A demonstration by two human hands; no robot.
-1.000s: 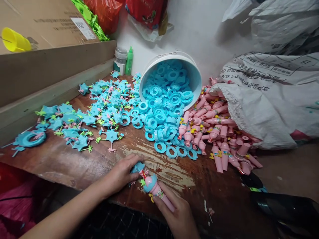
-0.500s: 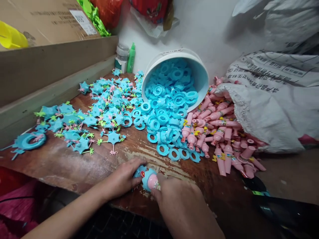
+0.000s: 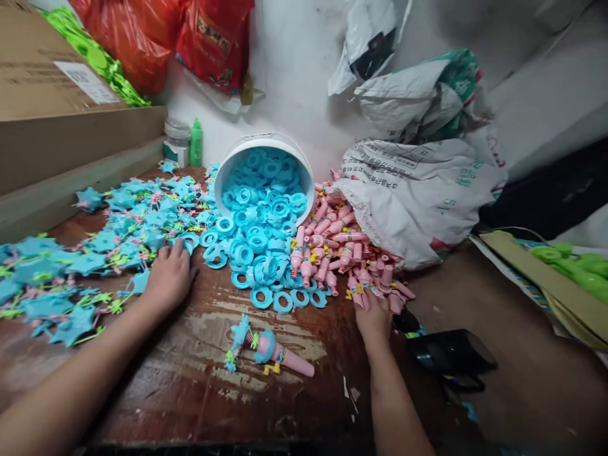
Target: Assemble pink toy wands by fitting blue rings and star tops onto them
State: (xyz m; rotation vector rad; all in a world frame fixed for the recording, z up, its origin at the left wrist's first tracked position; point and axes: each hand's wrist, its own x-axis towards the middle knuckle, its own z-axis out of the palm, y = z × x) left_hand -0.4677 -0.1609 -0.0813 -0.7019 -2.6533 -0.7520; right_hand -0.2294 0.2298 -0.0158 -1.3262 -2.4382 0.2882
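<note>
Among pink handles (image 3: 354, 266), right hand (image 3: 374, 316) fingertips vanish, grip unclear; left hand (image 3: 168, 277) lies flat on blue stars (image 3: 90, 263).

The left hand (image 3: 168, 277) rests palm down on the blue stars (image 3: 95, 253) at the edge of their pile. The right hand (image 3: 374, 316) touches the pink handles (image 3: 342, 253) spilling from the white sack (image 3: 418, 196). An assembled toy wand (image 3: 270, 349) lies on the wooden table (image 3: 190, 392) between both hands. Blue rings (image 3: 259, 253) pour from a tipped bucket (image 3: 237, 155).
</note>
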